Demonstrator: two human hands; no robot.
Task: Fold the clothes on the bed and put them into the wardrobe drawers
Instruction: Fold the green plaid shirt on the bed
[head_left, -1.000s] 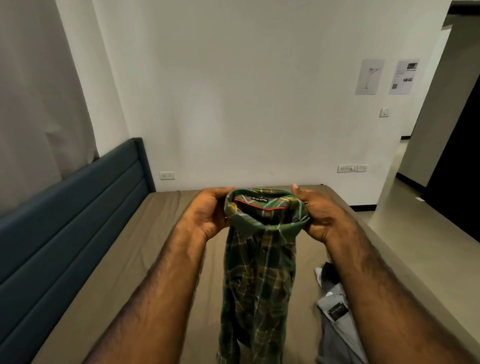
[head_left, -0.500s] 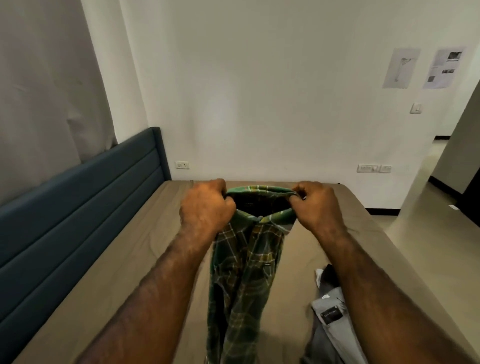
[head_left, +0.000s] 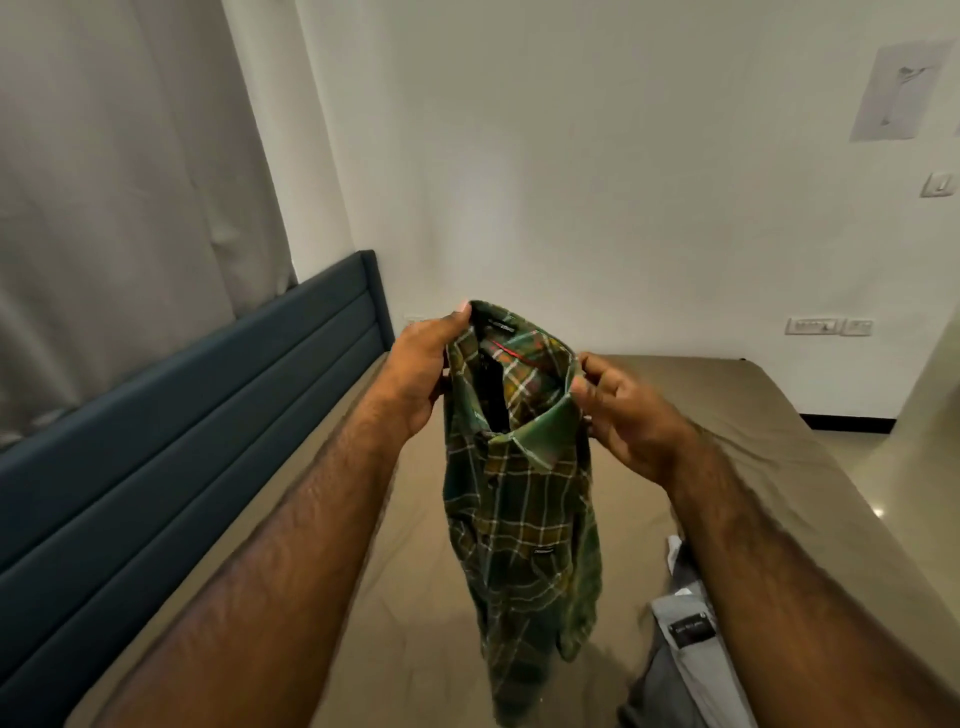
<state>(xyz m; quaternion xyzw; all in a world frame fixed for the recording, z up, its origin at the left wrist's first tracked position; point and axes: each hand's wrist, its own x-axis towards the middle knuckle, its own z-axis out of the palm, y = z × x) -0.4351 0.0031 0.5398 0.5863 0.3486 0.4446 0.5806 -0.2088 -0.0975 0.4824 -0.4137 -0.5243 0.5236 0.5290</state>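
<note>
A green plaid shirt (head_left: 519, 514) hangs in the air above the bed (head_left: 737, 467), its collar at the top and its body dangling down. My left hand (head_left: 421, 374) grips the collar's left side, thumb over the top edge. My right hand (head_left: 623, 415) pinches the collar's right side. The shirt's lower end hangs close to the brown sheet. Grey trousers (head_left: 675, 654) with a dark label lie on the bed at the lower right, partly hidden by my right forearm.
A blue padded headboard (head_left: 182, 457) runs along the left side under a pale curtain (head_left: 119, 208). A white wall with sockets (head_left: 826, 326) stands behind the bed. Tiled floor (head_left: 914, 488) lies to the right of the bed.
The shirt has been lifted higher and turned, so the collar opening now faces me. Both hands have stayed on the collar, the left raised above the right. The view has swung left.
</note>
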